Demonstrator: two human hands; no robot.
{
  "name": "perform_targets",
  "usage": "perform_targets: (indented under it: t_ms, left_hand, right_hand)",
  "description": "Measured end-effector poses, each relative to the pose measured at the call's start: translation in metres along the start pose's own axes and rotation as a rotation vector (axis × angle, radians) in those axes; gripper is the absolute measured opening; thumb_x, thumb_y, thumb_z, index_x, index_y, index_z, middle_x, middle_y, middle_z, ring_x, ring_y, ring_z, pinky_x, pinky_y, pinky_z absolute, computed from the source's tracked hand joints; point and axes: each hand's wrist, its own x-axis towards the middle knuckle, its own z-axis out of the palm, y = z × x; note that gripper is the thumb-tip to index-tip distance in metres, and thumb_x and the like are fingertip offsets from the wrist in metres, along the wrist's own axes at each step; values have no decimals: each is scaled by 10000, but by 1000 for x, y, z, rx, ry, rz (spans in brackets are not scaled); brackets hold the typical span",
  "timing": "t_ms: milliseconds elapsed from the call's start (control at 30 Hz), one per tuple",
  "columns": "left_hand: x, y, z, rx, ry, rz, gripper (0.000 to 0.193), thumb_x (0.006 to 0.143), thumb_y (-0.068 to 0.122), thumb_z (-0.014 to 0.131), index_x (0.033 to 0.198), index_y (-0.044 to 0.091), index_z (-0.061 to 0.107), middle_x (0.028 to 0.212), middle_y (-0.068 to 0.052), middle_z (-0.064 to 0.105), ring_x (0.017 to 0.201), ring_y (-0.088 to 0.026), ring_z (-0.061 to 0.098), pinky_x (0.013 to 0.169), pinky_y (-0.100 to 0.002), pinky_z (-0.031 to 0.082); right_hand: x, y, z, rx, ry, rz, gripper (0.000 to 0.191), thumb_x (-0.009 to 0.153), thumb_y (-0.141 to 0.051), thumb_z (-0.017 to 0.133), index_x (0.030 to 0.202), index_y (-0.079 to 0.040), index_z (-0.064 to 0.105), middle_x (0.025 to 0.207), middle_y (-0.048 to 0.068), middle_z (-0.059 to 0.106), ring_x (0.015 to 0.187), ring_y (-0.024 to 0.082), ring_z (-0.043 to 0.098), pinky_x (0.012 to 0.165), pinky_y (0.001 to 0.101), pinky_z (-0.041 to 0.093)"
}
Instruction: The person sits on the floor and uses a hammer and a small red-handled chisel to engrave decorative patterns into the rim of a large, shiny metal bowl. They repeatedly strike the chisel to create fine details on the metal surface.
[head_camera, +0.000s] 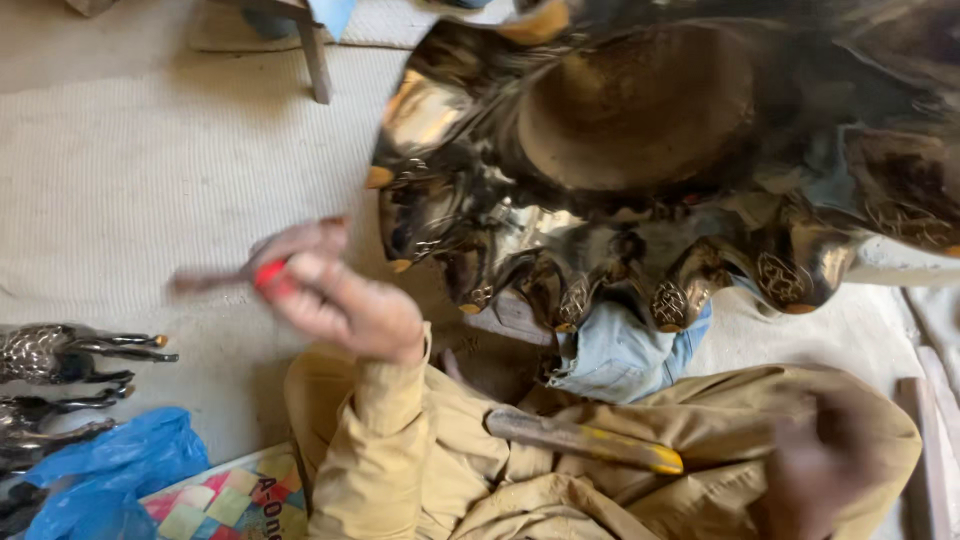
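My left hand is raised over the floor, its fingers closed on a thin tool with a red grip; the tool's dark end points left and is blurred. A large shiny brass dish with a scalloped, engraved rim fills the upper right, resting on a blue cloth over my knee. My right hand is a dark blur at the lower right, below the dish, and its fingers cannot be made out. A metal rod with a yellow end lies across my tan-clothed lap.
Dark metal animal figurines lie on the pale woven mat at the left edge. Below them are a blue plastic bag and a colourful printed box. A wooden furniture leg stands at the top.
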Motion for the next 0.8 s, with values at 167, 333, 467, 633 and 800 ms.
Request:
perform_targets:
  t_ms: [167, 333, 467, 633, 800]
  left_hand:
    - [-3, -28, -3, -92, -125, -260, 303, 1177, 280, 445, 1165, -11, 528, 1140, -84, 578, 1000, -170, 547, 955, -310, 448]
    - [-13, -46, -20, -35, -253, -461, 286, 1153, 275, 473, 1107, 8, 565, 997, -38, 508, 777, -110, 430, 771, -253, 389]
    - [-24, -57, -15, -129, -184, -400, 300, 1163, 291, 466, 1144, 6, 556, 1109, -40, 563, 942, -115, 443, 902, -272, 382]
    - [-38, -51, -12, -79, -83, -436, 301, 1163, 293, 450, 1147, 17, 568, 1083, -22, 542, 971, -126, 458, 922, -277, 406]
    - [-69, -33, -14, -202, 69, -547, 266, 1158, 269, 440, 1116, 26, 540, 1094, -40, 532, 1026, -146, 476, 970, -292, 412]
  right_hand:
    - [78, -6, 38, 645, 113, -64, 664, 1144, -249, 764, 1556, 45, 334, 1274, 142, 646, 1116, 187, 634, 985, 285, 549]
    - [68, 7, 98, 659, 242, 275, 563, 1104, -290, 728, 1344, 148, 468, 1062, 145, 633, 741, 136, 465, 639, 215, 375]
    - [56, 61, 96, -285, 187, -314, 291, 1200, -99, 531, 1437, 60, 477, 1201, 216, 518, 880, 189, 510, 800, 226, 475]
    - [76, 100, 85, 11, 264, -206, 125, 1106, -59, 621, 1092, 44, 552, 925, 167, 447, 712, 225, 416, 667, 291, 362]
    - [115, 23, 53, 337, 172, -376, 175, 1161, -111, 739, 1164, 25, 628, 1014, 76, 582, 829, 165, 584, 733, 270, 501]
